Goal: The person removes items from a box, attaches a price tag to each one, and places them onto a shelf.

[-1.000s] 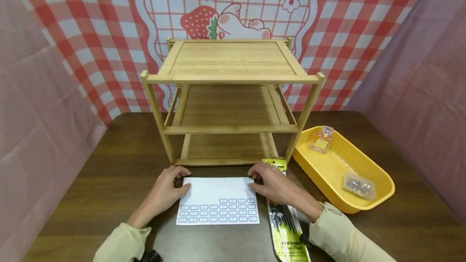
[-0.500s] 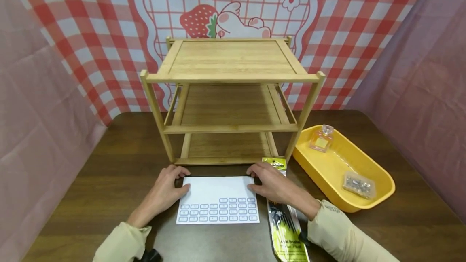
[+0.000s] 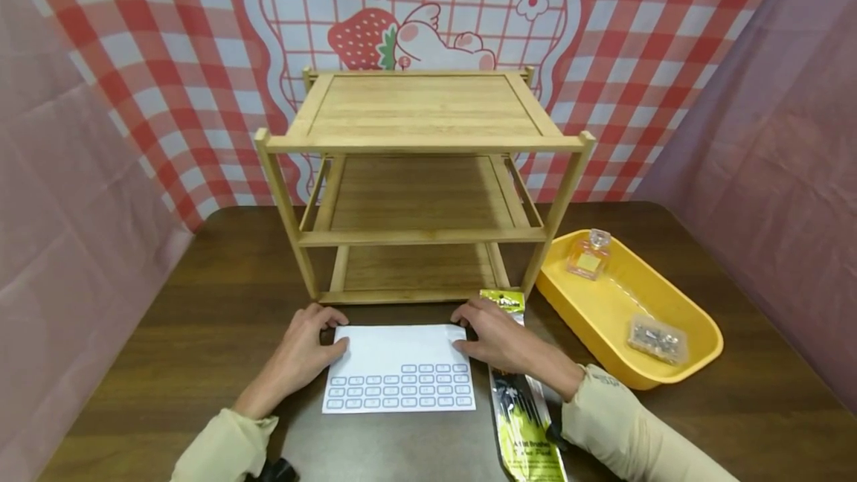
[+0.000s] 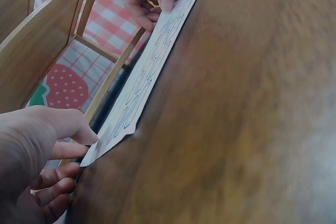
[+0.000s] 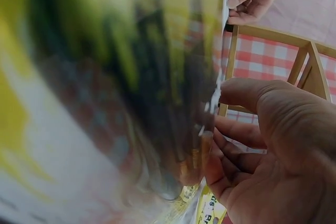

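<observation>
And pinching the top left corner of a white sheet with the left hand, thumb on top, fingers bent beneath! Matching that at the top right corner with the right hand, gripping there with thumb and curled fingers. Stretched between both hands, that sheet, blank toward the fingertips and printed with rows of small blue boxes closer to the wrists. Hard to tell whether touching the dark wooden table or held just above.

Running beneath the right hand and forearm, a black and yellow pack of brushes, with a header showing just past the knuckles; looming large and blurred in the right wrist view. Straight ahead of both hands, just past the fingertips, a three-tier wooden rack. Behind that, farthest from the hands, a red-checked strawberry cloth. Off to the right of the right hand, a yellow tray, with a pink perfume bottle and a clear small box inside.
</observation>
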### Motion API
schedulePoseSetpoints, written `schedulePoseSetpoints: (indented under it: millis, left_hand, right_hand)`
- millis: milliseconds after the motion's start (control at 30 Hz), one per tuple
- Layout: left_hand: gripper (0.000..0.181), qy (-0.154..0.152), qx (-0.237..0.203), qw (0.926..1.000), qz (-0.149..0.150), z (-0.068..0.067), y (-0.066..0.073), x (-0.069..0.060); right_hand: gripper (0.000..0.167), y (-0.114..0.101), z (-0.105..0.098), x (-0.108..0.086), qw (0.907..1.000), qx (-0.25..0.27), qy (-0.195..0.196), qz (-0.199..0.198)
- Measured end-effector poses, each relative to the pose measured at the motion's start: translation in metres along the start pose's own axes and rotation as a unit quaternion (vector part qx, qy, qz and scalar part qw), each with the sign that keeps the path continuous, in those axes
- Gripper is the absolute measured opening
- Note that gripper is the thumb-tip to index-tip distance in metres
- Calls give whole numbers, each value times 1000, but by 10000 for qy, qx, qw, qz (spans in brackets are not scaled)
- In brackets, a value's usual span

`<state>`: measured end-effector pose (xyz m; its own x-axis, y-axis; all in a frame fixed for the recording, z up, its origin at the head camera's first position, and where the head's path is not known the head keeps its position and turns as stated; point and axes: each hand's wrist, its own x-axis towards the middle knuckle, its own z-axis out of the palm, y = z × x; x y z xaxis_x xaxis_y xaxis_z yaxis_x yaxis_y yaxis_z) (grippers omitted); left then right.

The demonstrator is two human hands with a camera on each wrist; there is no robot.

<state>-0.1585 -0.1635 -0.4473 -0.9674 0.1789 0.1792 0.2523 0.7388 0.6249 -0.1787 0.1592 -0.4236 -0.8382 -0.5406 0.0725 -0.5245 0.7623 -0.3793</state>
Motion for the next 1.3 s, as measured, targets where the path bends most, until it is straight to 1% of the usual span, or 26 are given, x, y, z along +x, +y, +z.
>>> schedulePoseSetpoints:
  millis: [133, 300, 533, 733, 933, 1100, 1300]
  left_hand:
    - [18, -34, 40, 10000, -31, 0, 1, 0]
    - [16, -50, -15, 10000, -44, 0, 2, 1]
    - [16, -64, -132, 9998, -130, 2, 3, 2]
    - [15, 16, -204, 9998, 30, 3, 2, 4]
    - [15, 4, -193, 9997, 140, 2, 2, 2]
    - [15, 54, -278, 9994, 174, 3, 3, 3]
    - [13, 148, -630, 9978, 146, 2, 7, 4]
  right_hand:
    - [29, -1, 0, 0, 9999, 112, -58, 64]
    - [25, 0, 1, 1, 9998, 194, -92, 37]
    - [23, 1, 2, 1, 9995, 326, 28, -23]
    - [22, 3, 3, 1, 9991, 340, 177, -156]
    - [16, 3, 3, 0, 9988, 322, 211, -305]
    - [13, 2, 1, 0, 9977, 554, 247, -285]
    - [11, 2, -2, -2, 9942, 1012, 351, -87]
